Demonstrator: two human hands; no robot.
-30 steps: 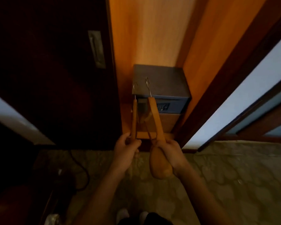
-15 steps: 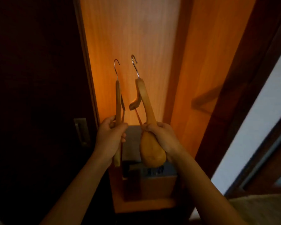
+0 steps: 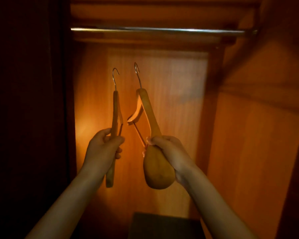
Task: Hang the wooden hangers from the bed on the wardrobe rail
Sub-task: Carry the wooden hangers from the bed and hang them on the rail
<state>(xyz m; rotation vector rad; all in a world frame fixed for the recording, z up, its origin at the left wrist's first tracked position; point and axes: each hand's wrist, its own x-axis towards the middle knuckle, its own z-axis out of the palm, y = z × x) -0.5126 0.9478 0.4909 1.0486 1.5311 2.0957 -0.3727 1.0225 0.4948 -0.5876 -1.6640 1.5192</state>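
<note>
Left hand [image 3: 103, 149] grips one wooden hanger [image 3: 114, 116] by its arm, fingers curled. Right hand [image 3: 167, 150] clasps a second hanger [image 3: 148, 114] likewise. Both hooks point upward, below the wardrobe rail [image 3: 159, 31], not touching it.

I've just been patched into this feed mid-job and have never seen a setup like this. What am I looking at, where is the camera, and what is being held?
There is no machine here. A person works with bare hands, and the single picture comes from a wide-angle camera worn on the head, looking into an open wardrobe. The left hand holds the left wooden hanger, seen almost edge-on. The right hand holds the right wooden hanger near its broad shoulder end. Each grip is closed round the wood. Both metal hooks point up, below the metal rail, which runs across the top with nothing hanging on the part in view. No table shows; only a dark box appears at the bottom edge. Neither hanger is hung yet.
</note>
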